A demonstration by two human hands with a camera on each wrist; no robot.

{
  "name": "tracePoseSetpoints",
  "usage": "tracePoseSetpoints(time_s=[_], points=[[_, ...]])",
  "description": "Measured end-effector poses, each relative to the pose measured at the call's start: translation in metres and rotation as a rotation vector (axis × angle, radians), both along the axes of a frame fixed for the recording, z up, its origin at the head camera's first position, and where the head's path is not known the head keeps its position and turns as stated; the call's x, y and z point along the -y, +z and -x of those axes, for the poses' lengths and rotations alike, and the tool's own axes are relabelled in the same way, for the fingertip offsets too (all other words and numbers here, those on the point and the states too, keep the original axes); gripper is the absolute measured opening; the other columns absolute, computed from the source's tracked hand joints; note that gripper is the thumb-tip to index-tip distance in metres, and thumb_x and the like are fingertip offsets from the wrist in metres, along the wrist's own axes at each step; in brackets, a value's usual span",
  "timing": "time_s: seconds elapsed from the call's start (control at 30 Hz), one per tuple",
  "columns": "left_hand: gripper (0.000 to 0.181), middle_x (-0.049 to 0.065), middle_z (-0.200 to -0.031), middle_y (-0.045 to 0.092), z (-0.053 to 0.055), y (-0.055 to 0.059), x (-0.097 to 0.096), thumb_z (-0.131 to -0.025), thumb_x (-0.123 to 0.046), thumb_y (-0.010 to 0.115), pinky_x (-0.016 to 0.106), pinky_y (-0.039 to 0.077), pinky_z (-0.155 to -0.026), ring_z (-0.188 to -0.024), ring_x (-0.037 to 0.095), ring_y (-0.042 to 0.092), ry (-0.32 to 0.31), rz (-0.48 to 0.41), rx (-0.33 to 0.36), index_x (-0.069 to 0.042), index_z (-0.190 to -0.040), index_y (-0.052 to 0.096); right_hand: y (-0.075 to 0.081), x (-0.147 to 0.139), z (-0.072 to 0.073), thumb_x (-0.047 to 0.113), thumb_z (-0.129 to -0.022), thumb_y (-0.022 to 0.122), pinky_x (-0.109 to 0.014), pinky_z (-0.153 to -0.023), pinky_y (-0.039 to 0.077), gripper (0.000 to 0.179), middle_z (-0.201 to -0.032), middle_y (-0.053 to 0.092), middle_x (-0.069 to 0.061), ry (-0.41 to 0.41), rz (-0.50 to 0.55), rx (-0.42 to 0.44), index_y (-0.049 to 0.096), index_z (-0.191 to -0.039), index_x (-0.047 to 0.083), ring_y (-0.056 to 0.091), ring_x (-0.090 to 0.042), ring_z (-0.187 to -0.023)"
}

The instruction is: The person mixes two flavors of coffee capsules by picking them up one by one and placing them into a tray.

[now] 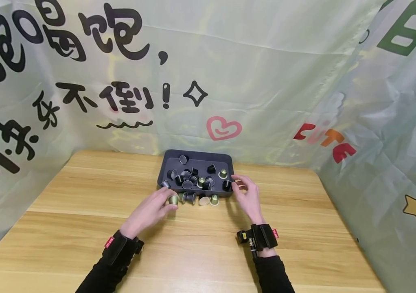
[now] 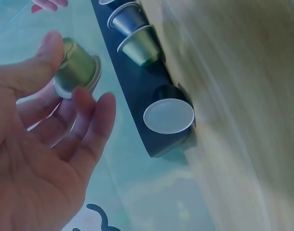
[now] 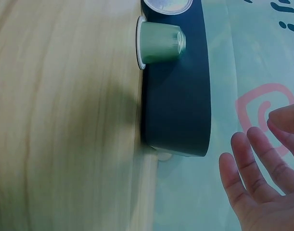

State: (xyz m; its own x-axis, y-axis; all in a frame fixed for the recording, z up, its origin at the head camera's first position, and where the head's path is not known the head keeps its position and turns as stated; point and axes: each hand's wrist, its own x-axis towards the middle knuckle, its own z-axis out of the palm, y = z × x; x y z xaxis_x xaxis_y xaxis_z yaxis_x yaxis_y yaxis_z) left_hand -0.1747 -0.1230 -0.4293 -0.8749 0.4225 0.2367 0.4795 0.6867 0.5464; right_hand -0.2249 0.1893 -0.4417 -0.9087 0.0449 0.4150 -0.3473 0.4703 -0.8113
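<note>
My left hand [image 1: 153, 207] pinches a green coffee capsule [image 2: 77, 70] between thumb and fingers, just in front of the tray's left front corner. Beside it, along the front wall of the dark grey tray [image 1: 195, 153], stand another green capsule [image 2: 141, 46] and a blue-grey capsule [image 2: 127, 20]. A black capsule with a pale lid [image 2: 168, 116] lies by the tray's left end in the left wrist view. My right hand [image 1: 247, 199] is at the tray's right front corner, fingers loosely bent, holding nothing visible. Nearest it inside the tray is a black capsule [image 1: 226, 185].
Several mixed capsules lie scattered inside the tray, among them a green one [image 1: 223, 173] and a silver-lidded one [image 1: 183, 159]. In front stand a pale-lidded capsule [image 1: 203, 200] and a green capsule [image 3: 161, 42]. The wooden table [image 1: 208, 252] meets a printed cloth backdrop [image 1: 266, 101].
</note>
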Motion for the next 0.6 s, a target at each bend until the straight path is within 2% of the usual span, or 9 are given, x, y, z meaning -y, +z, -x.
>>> tracePoseSetpoints(time_s=[0.13,0.23,0.4,0.6], points=[[0.022,0.003,-0.101,0.066,0.008,0.001,0.001,-0.091,-0.018,0.070,0.038,0.059,-0.085,-0.092,0.015,0.062,0.023,-0.046,-0.021,-0.006,-0.109,0.065,0.000,-0.001,0.000,0.001,-0.094,0.064,-0.037,-0.086,0.059,0.026,-0.120,0.071,-0.020,0.004,0.021,0.004,0.071,-0.119,0.001,0.069,-0.033,-0.098],[0.025,0.006,-0.104,0.067,0.014,0.003,0.003,-0.091,-0.016,0.071,0.044,0.058,-0.089,-0.098,0.021,0.064,0.045,-0.081,-0.017,-0.004,-0.112,0.065,0.001,-0.001,-0.001,0.001,-0.094,0.065,-0.035,-0.086,0.059,0.026,-0.121,0.071,-0.019,0.002,0.014,0.008,0.071,-0.119,0.001,0.068,-0.032,-0.099],[0.032,0.014,-0.113,0.067,0.025,0.006,0.004,-0.092,-0.019,0.070,0.053,0.053,-0.099,-0.112,0.032,0.061,0.094,-0.082,0.010,-0.001,-0.118,0.064,0.003,0.000,-0.001,-0.001,-0.092,0.065,-0.028,-0.085,0.058,0.028,-0.120,0.071,-0.020,-0.004,-0.004,0.002,0.070,-0.119,0.000,0.068,-0.033,-0.099],[0.038,0.019,-0.121,0.066,0.037,0.010,0.003,-0.094,-0.026,0.069,0.056,0.049,-0.103,-0.120,0.038,0.056,0.126,-0.057,0.029,0.001,-0.121,0.063,0.001,-0.001,0.000,-0.002,-0.091,0.065,-0.031,-0.085,0.058,0.028,-0.118,0.071,-0.021,-0.006,-0.005,-0.009,0.071,-0.118,-0.001,0.069,-0.034,-0.098]])
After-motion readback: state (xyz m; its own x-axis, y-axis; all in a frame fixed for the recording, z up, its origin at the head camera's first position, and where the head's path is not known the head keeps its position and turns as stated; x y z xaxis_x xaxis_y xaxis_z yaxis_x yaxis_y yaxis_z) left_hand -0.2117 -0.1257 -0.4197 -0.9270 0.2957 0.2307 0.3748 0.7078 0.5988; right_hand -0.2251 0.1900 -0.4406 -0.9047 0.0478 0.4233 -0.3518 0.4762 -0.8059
